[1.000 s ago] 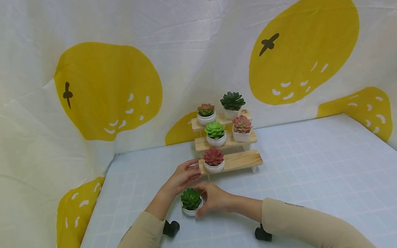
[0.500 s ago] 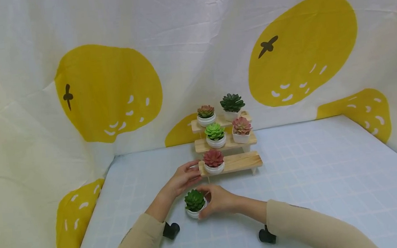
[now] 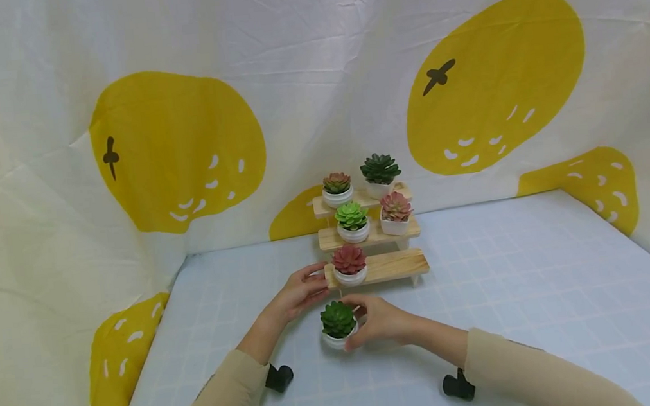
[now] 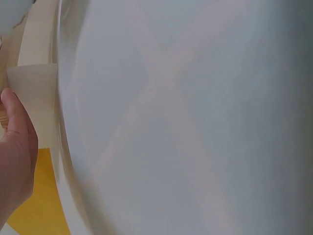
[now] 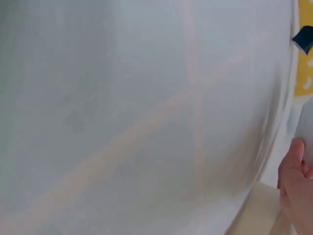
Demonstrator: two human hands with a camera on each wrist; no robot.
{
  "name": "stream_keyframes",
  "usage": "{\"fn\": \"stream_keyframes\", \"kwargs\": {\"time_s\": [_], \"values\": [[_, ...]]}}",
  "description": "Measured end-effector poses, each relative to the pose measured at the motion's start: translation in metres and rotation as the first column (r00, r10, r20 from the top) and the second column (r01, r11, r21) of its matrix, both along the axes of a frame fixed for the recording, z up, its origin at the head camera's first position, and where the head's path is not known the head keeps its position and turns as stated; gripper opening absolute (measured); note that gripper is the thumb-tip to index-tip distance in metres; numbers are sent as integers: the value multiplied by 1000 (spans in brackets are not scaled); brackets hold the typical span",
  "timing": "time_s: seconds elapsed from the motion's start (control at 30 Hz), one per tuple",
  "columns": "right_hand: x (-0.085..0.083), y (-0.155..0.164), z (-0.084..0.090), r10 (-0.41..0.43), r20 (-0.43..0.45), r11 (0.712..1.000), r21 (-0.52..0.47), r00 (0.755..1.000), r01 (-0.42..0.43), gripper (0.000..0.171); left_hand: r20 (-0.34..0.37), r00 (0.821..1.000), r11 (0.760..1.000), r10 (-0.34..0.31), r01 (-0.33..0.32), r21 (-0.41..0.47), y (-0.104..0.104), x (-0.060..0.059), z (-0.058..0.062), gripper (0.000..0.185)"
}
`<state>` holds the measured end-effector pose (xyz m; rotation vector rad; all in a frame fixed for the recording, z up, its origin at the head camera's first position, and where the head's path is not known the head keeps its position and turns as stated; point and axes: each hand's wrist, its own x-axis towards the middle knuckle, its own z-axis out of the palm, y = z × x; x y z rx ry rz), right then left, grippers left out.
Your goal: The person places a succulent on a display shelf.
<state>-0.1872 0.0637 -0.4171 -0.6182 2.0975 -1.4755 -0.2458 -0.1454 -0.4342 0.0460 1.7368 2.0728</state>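
Note:
My right hand (image 3: 378,319) grips the white round pot of a dark green artificial succulent (image 3: 338,319), thumb and fingers round its right side. This pot is upright, just in front of a three-tier wooden display stand (image 3: 397,265). At the left end of the stand's lowest tier, my left hand (image 3: 299,293) holds the edge with its fingertips. A red succulent (image 3: 349,260) in a white pot sits on that tier, right beside the left fingers. In the right wrist view, the right hand (image 5: 296,183) holds a pale pot wall at the edge; the left wrist view catches the left thumb against wood.
The middle tier bears a bright green succulent (image 3: 352,217) and a pink one (image 3: 395,207). On the top tier stand a reddish-green succulent (image 3: 337,184) and a dark green one (image 3: 380,170). A white curtain (image 3: 316,100) with yellow fruit hangs behind the pale blue checked tablecloth (image 3: 517,276).
My right hand has moved to the right with the dark green succulent, bringing it in front of the red one. The left hand has stayed at the stand's left end.

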Motion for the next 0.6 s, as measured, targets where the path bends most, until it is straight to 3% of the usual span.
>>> {"fn": "stream_keyframes", "kwargs": {"time_s": [0.27,0.6], "values": [[4,16,9,12,20,998,-58,1000,-11,65,-2,1000,1000,-4,4,16,-1,0,-3,52],[5,36,21,-27,6,999,-47,1000,27,69,9,1000,999,-11,11,47,-1,0,-1,53]]}}
